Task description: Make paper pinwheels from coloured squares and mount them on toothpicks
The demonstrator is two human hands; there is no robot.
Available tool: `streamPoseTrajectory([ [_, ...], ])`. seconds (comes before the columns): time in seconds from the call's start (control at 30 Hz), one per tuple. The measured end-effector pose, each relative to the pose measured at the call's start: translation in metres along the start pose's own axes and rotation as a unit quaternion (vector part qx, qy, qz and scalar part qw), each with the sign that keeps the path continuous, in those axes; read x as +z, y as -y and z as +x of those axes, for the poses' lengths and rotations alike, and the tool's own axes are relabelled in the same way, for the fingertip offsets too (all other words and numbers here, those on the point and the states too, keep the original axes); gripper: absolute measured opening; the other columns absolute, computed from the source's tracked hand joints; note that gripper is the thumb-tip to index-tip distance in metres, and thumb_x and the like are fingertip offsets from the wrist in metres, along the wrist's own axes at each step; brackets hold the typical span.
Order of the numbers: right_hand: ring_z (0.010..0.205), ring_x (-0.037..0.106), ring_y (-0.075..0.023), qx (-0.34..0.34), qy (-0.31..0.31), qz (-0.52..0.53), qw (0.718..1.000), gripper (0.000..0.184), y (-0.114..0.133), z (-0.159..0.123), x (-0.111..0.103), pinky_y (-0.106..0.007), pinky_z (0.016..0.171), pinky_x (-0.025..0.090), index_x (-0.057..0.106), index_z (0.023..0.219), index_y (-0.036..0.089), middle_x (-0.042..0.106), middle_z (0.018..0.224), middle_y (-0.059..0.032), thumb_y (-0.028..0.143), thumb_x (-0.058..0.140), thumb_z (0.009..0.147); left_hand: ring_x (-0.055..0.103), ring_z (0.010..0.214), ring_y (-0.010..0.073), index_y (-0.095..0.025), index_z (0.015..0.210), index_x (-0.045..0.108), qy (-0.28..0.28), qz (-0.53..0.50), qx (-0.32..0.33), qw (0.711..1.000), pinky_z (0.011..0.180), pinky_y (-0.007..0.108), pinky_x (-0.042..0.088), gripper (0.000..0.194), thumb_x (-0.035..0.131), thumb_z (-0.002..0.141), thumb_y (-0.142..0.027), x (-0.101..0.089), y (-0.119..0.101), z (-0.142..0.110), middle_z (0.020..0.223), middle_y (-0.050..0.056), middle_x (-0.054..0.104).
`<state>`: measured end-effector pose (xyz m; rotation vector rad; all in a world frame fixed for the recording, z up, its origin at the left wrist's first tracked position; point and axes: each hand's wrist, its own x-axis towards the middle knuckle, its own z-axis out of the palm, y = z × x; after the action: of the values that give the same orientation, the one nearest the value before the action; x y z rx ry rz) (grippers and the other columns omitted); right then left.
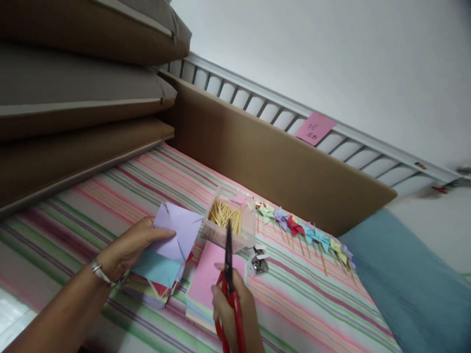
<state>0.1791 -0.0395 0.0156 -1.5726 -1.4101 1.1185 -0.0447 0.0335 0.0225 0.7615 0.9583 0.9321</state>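
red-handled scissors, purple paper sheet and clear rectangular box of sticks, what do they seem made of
Red-handled scissors: dark blades, probably metal, given their slim, tapered form; smooth handles, likely plastic, judging by their even red colour. Purple paper sheet: matt paper or thin card, with flat faces and crisp cut edges. Clear rectangular box: smooth, see-through walls suggest plastic.

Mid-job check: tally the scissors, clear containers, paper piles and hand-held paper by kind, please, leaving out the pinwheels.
Red-handled scissors: 1
Clear containers (stick box, small case): 2
Paper piles (pink-topped, blue-topped): 2
Purple sheet in left hand: 1
Total: 6
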Motion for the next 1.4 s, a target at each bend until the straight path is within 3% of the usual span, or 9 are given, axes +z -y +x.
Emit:
streamPoseTrajectory([
  [0.1,0.066,0.056,-0.0169,-0.033,-0.051,0.080,0.995,0.053,-0.005,0.007,-0.003,-0.028,0.062,0.047,0.039,0.125,0.019,0.056,0.075,-0.0012,0.041,0.055,0.080,0.065,0.060,0.0219,-0.012,0.081,0.071,0.037,0.035,-0.031,0.998,0.058,0.029,0.050,0.025,0.072,0.059,-0.023,0.013,0.006,0.001,0.071,0.007,0.073],
  [0.2,0.080,0.058,-0.0202,-0.070,-0.068,0.117,0.988,0.062,-0.009,0.011,-0.009,-0.032,0.073,0.047,0.039,0.125,0.020,0.059,0.094,-0.0073,0.047,0.062,0.074,0.061,0.055,0.0171,-0.014,0.074,0.071,0.091,0.081,-0.040,0.992,0.055,0.025,0.047,0.016,0.069,0.059,-0.019,0.026,0.015,0.003,0.065,0.003,0.070],
  [0.37,0.072,0.057,-0.0165,-0.074,-0.040,0.101,0.991,0.050,-0.008,0.004,-0.017,-0.026,0.064,0.045,0.046,0.120,0.021,0.058,0.087,-0.0026,0.033,0.061,0.074,0.055,0.048,0.0127,-0.016,0.071,0.072,0.178,0.164,-0.062,0.968,0.046,0.020,0.039,0.012,0.063,0.062,-0.017,0.050,0.026,0.001,0.059,0.001,0.068],
  [0.53,0.081,0.055,-0.0173,-0.060,-0.043,0.030,0.997,0.047,-0.002,0.002,-0.018,-0.025,0.071,0.045,0.055,0.111,0.020,0.057,0.086,-0.0014,0.008,0.053,0.066,0.051,0.043,0.0119,-0.019,0.064,0.071,0.187,0.162,-0.080,0.966,0.043,0.020,0.037,0.006,0.065,0.061,-0.017,0.065,0.028,-0.001,0.051,-0.001,0.064],
  [0.7,0.082,0.056,-0.0177,-0.051,-0.076,0.093,0.992,0.042,0.002,0.004,-0.018,-0.026,0.072,0.045,0.052,0.112,0.018,0.057,0.090,-0.0029,0.013,0.054,0.071,0.053,0.049,0.0117,-0.015,0.070,0.071,0.197,0.085,-0.070,0.974,0.048,0.020,0.039,0.009,0.069,0.066,-0.023,0.062,0.031,0.003,0.058,0.002,0.066],
  [0.9,0.080,0.058,-0.0187,-0.058,-0.180,0.200,0.961,0.045,-0.009,0.012,-0.021,-0.027,0.068,0.046,0.044,0.119,0.019,0.058,0.093,-0.0047,0.026,0.056,0.076,0.062,0.068,0.0163,-0.016,0.097,0.069,0.163,-0.099,-0.060,0.980,0.063,0.024,0.048,0.025,0.066,0.074,-0.023,0.082,0.045,0.002,0.081,0.007,0.071],
  [1.1,0.088,0.058,-0.0195,-0.099,-0.258,0.186,0.943,0.042,-0.019,0.014,-0.015,-0.029,0.074,0.046,0.047,0.117,0.021,0.058,0.101,-0.0048,0.028,0.056,0.077,0.064,0.076,0.0183,-0.015,0.097,0.069,0.104,-0.172,-0.026,0.979,0.072,0.025,0.048,0.024,0.066,0.074,-0.022,0.107,0.067,0.003,0.083,0.009,0.072],
  [1.27,0.091,0.058,-0.0196,-0.105,-0.235,0.160,0.953,0.038,-0.020,0.012,-0.004,-0.030,0.079,0.047,0.050,0.114,0.020,0.059,0.101,-0.0057,0.027,0.056,0.078,0.065,0.085,0.0225,-0.016,0.102,0.067,0.039,-0.131,0.022,0.990,0.081,0.030,0.047,0.033,0.069,0.070,-0.023,0.106,0.069,0.004,0.090,0.007,0.073],
  [1.4,0.071,0.058,-0.0156,-0.086,-0.191,0.166,0.964,0.037,-0.024,0.014,0.003,-0.026,0.062,0.049,0.052,0.113,0.019,0.060,0.088,-0.0037,0.027,0.057,0.077,0.064,0.087,0.0218,-0.017,0.099,0.067,0.017,-0.085,0.051,0.995,0.081,0.028,0.047,0.029,0.067,0.071,-0.024,0.093,0.054,0.006,0.093,0.005,0.072],
])
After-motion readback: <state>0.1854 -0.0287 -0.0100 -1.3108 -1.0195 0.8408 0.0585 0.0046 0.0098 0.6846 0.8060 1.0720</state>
